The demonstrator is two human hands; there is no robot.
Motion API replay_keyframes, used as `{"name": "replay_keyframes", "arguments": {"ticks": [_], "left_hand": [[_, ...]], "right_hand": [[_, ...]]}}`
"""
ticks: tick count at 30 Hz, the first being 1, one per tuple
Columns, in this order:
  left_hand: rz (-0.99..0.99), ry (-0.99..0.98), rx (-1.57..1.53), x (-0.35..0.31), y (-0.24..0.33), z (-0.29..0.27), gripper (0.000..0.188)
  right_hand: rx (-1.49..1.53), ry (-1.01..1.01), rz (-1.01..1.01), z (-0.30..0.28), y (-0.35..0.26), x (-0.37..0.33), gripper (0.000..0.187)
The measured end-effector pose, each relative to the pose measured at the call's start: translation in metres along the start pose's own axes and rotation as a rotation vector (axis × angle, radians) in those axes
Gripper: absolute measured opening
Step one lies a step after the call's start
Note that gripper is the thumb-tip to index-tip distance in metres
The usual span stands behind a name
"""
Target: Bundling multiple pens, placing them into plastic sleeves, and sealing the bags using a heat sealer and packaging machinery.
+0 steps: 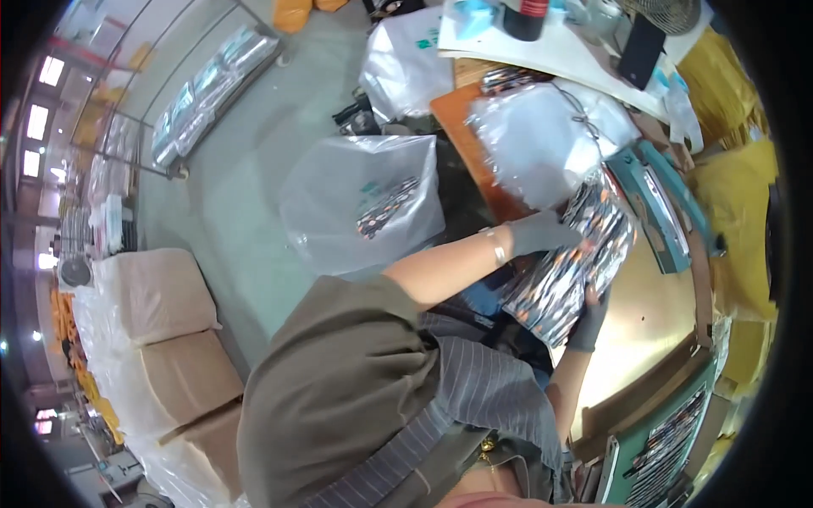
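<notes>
1. Grey-gloved left hand (542,233) lay over the top of a stack of glossy printed packets (572,267), fingers closed on its upper edge.
2. Right hand (589,317), also gloved, was cupped under the stack's lower end, partly hidden by it, gripping from below. The stack sat tilted between both hands, above the brown tabletop (652,313).
3. Risk: the packets looked slick and loosely fanned. With only the two ends held, the middle ones could slide out and scatter on the table or into the lap.
4. Just beyond, a bundle of clear plastic bags (542,144) lay on the table, touching the stack's far end. A snag there could drag it along.
5. A teal tray (656,203) sat right of the stack.
6. Farther left, a big clear bag (364,203) with a few packets inside stood on the floor, with cardboard boxes (161,296) beyond it.
</notes>
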State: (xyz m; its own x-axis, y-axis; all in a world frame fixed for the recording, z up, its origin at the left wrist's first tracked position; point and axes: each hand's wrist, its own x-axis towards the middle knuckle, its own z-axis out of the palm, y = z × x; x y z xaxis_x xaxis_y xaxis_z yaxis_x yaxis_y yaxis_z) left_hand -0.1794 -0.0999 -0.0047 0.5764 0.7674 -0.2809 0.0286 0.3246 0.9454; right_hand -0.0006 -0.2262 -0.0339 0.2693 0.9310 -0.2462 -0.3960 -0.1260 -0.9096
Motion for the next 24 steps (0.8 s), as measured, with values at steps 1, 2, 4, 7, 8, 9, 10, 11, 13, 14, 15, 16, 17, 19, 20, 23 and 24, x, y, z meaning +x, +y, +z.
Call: {"name": "replay_keyframes", "arguments": {"ticks": [1,2,4,7,8,9,10,11,13,14,15,16,17,19,20,23,24], "left_hand": [[0.126,-0.034,-0.112,-0.035,0.017,-0.003,0.066],[0.086,-0.045,0.017,-0.065,0.025,-0.018,0.065],[0.129,0.131,0.339,-0.137,0.074,-0.053,0.058],[0.437,0.565,0.494,-0.238,0.127,-0.105,0.053],[0.440,0.835,-0.002,-0.265,0.078,-0.138,0.058],[0.307,1.112,0.503,-0.288,0.069,-0.161,0.055],[0.145,1.350,1.025,-0.308,0.061,-0.179,0.052],[-0.011,1.300,1.072,-0.327,0.031,-0.192,0.047],[-0.268,1.139,0.888,-0.332,-0.029,-0.201,0.040],[-0.370,1.024,0.664,-0.326,-0.048,-0.201,0.040],[-0.361,1.008,0.658,-0.325,-0.062,-0.202,0.040],[-0.050,1.138,0.540,-0.325,-0.075,-0.201,0.041],[0.248,1.275,0.408,-0.333,-0.086,-0.196,0.044],[0.102,1.271,0.227,-0.340,-0.069,-0.178,0.042],[-0.040,1.261,0.064,-0.342,-0.062,-0.173,0.041],[0.093,1.136,0.103,-0.356,-0.070,-0.158,0.038],[0.080,1.144,0.096,-0.361,-0.072,-0.152,0.038]], "right_hand": [[0.218,-0.062,0.107,0.013,0.005,-0.019,0.071],[0.368,-0.102,0.246,0.042,0.010,-0.034,0.075],[0.321,-0.520,0.238,0.069,0.031,-0.018,0.056],[-0.036,-0.670,0.021,0.185,-0.044,-0.002,0.068],[-0.097,-0.801,-0.062,0.253,-0.091,-0.022,0.070],[-0.094,-0.829,-0.194,0.290,-0.092,-0.026,0.071],[-0.090,-0.857,-0.329,0.319,-0.090,-0.024,0.071],[-0.174,-0.896,-0.369,0.339,-0.079,-0.018,0.076],[-0.328,-0.992,-0.409,0.363,-0.037,-0.006,0.084],[-0.395,-1.050,-0.400,0.367,-0.006,0.003,0.088],[-0.539,-1.140,-0.364,0.356,0.029,0.016,0.079],[-0.685,-1.221,-0.320,0.343,0.057,0.029,0.071],[-1.084,-1.340,-0.442,0.341,0.074,0.030,0.068],[-1.655,-1.470,-0.733,0.320,0.110,0.029,0.064],[-1.800,-1.512,-0.911,0.305,0.127,0.024,0.062],[-1.685,-1.372,-0.598,0.306,0.094,0.041,0.042],[-1.992,-1.259,-0.273,0.321,0.060,0.048,0.036]]}}
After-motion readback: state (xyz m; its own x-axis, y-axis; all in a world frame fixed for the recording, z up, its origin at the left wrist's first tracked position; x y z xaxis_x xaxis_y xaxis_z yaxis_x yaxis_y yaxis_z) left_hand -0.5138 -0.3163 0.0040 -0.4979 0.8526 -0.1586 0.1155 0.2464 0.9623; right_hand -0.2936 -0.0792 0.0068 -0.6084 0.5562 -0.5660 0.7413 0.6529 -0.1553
